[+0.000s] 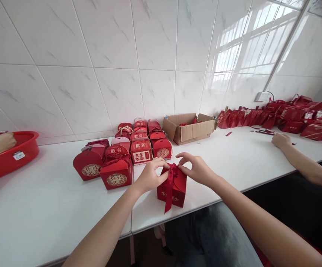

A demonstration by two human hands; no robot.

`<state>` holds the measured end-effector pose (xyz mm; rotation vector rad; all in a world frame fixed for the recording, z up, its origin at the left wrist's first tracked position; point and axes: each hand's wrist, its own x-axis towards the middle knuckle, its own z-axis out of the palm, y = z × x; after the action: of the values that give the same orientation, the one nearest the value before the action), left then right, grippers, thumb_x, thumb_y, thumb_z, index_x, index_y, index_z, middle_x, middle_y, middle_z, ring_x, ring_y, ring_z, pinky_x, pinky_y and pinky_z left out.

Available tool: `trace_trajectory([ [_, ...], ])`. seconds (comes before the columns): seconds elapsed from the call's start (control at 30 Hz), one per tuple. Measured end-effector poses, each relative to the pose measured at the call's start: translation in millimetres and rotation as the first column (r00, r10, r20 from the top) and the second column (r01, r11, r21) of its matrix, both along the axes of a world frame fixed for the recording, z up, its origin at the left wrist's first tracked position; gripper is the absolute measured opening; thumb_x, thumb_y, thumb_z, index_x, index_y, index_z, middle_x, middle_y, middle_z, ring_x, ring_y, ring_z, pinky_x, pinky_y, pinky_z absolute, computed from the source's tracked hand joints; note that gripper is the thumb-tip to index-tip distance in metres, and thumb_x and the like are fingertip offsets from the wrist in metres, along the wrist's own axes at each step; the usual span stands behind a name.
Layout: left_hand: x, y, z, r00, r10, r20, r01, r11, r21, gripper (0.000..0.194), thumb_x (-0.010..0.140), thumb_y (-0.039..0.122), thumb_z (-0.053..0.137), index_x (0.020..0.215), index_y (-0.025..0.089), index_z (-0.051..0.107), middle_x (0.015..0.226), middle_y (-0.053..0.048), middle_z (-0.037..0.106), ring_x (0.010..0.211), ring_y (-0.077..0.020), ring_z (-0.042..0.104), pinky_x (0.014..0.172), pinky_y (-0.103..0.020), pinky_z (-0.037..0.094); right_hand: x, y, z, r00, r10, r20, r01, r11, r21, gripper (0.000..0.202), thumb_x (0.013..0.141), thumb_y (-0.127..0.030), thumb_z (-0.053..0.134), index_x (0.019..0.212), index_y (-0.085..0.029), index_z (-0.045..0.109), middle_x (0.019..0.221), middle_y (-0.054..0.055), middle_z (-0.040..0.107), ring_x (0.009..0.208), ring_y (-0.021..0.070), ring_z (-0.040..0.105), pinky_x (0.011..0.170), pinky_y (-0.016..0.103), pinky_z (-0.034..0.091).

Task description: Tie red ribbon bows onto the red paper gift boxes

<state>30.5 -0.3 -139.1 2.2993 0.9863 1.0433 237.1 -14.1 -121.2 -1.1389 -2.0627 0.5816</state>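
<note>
A red gift box (179, 189) with gold lettering stands upright near the table's front edge. Around its top runs a dark red ribbon (169, 193), knotted at the middle, one tail hanging down the front. From the left, my left hand (153, 174) pinches at the ribbon beside the knot. On the other side, my right hand (195, 168) has thumb and fingertips closed on the ribbon loop at the box's top. Just left of my hands, a red box with a cord (117, 174) stands in a cluster of similar boxes.
A cardboard box (190, 134) with red items sits by the wall. At the left, another person's hand (3, 142) reaches to a red basin (28, 148). At the right, a co-worker's hand (282, 141) is near ribbons, before many red boxes (291, 113).
</note>
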Motion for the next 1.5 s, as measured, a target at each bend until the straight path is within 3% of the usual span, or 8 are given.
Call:
trace_trajectory([
  [0.13,0,-1,1.0,1.000,0.002,-0.004,-0.002,1.000,0.002,0.007,0.075,0.016,0.056,0.077,0.020,0.062,0.083,-0.004,0.063,0.082,-0.0176,0.058,0.077,-0.031,0.046,6,-22,26.5,0.973,-0.096,0.210,0.080,0.993,0.083,0.024,0.080,-0.025,0.057,0.103,-0.024,0.061,0.071,0.002,0.068,0.066,0.0194,0.060,0.068,0.032,0.043],
  [0.23,1,-1,1.2,1.000,0.004,0.001,-0.004,1.000,0.005,0.009,0.074,0.015,0.056,0.079,0.020,0.061,0.084,-0.003,0.063,0.084,-0.0174,0.058,0.079,-0.031,0.045,6,-23,39.4,0.974,-0.163,0.157,0.163,0.987,0.016,0.020,0.082,-0.035,0.057,0.095,-0.023,0.066,0.076,0.006,0.069,0.064,0.0192,0.059,0.059,0.030,0.041],
  [0.43,5,-2,0.0,0.998,0.056,0.035,-0.057,0.998,0.008,0.008,0.072,0.014,0.056,0.077,0.019,0.054,0.081,-0.001,0.059,0.081,-0.0157,0.057,0.078,-0.029,0.045,-9,1,25.9,0.999,-0.008,0.038,0.019,0.953,-0.301,0.028,0.082,-0.044,0.054,0.076,-0.019,0.067,0.081,0.006,0.068,0.060,0.0145,0.055,0.053,0.026,0.039],
  [0.73,1,1,-0.4,0.988,0.082,0.131,-0.075,0.996,-0.057,0.004,0.073,0.021,0.061,0.073,0.018,0.060,0.077,-0.002,0.065,0.074,-0.0157,0.061,0.072,-0.028,0.047,-6,2,14.7,0.993,-0.046,-0.104,0.000,0.915,-0.402,0.024,0.074,-0.038,0.061,0.062,-0.018,0.056,0.058,0.000,0.056,0.051,0.0104,0.044,0.046,0.024,0.033],
  [0.93,-12,10,0.2,0.985,0.149,0.090,-0.138,0.983,-0.119,0.005,0.070,0.023,0.064,0.071,0.018,0.064,0.079,-0.004,0.068,0.078,-0.0183,0.063,0.076,-0.032,0.050,17,2,6.7,0.997,-0.077,0.028,0.081,0.940,-0.332,0.024,0.074,-0.035,0.061,0.057,-0.019,0.054,0.055,-0.001,0.055,0.051,0.0113,0.044,0.048,0.025,0.033],
  [1.13,-6,9,-0.4,0.996,0.051,0.076,-0.048,0.998,-0.047,0.013,0.076,0.019,0.058,0.087,0.019,0.066,0.092,-0.005,0.066,0.089,-0.0181,0.061,0.082,-0.031,0.049,12,-1,4.2,0.995,-0.078,-0.069,0.066,0.984,-0.165,0.010,0.079,-0.029,0.055,0.079,-0.020,0.059,0.082,0.003,0.065,0.072,0.0161,0.059,0.064,0.029,0.046],
  [1.27,-4,6,-1.1,0.999,-0.007,0.041,0.006,1.000,0.015,0.011,0.078,0.022,0.059,0.087,0.020,0.066,0.096,-0.006,0.062,0.093,-0.0180,0.059,0.086,-0.031,0.047,0,-1,4.6,0.999,0.033,-0.025,-0.033,0.999,-0.005,0.022,0.080,-0.030,0.059,0.099,-0.022,0.064,0.101,0.006,0.064,0.083,0.0178,0.060,0.074,0.032,0.048],
  [1.5,-5,9,-4.2,0.997,0.061,0.047,-0.061,0.998,-0.003,0.010,0.077,0.028,0.062,0.081,0.019,0.065,0.091,-0.006,0.063,0.087,-0.0194,0.059,0.079,-0.033,0.048,-14,5,-6.5,0.995,0.041,-0.086,-0.034,0.996,0.078,0.016,0.084,-0.029,0.057,0.077,-0.023,0.071,0.081,0.004,0.065,0.074,0.0174,0.060,0.071,0.031,0.048],
])
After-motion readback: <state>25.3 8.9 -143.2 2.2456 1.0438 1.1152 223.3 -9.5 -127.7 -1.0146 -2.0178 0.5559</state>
